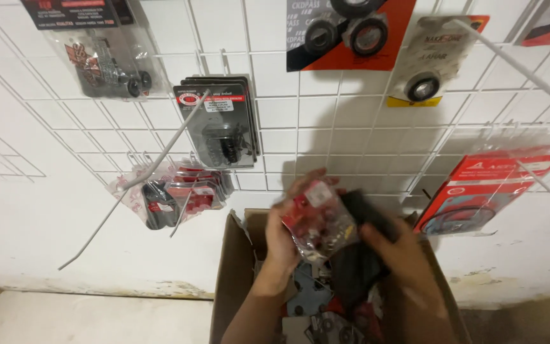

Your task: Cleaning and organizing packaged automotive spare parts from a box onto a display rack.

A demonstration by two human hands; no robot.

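Two hands are raised over an open cardboard box (237,267) that stands near, against the white wall. A clear plastic packet (316,220) of red and dark small parts is held up between them, just above the box and in front of the wire grid (288,127) on the wall. The left hand (284,239) is closed around the packet's left edge, with the fingers curled behind it. The right hand (396,245) is clenched on a dark, blurred bundle (364,216) just right of the packet; whether it also touches the packet cannot be told.

On the grid, several packets are already hung: a black carded pack (221,124) in the middle, a cluster of red packets (173,194) to the lower left, a clear bag of parts (106,64) at far left, an orange card with black rings (351,32) at the top, a round ring pack (424,60) beside it, and a red card (491,191) at right. Long bare hooks (135,185) stick out from the grid at left and right.

Judged from this, the work is partly done: some stock is on the hooks, one packet is lifted out and not yet hung, and more packets are seen lying in the box below the hands.
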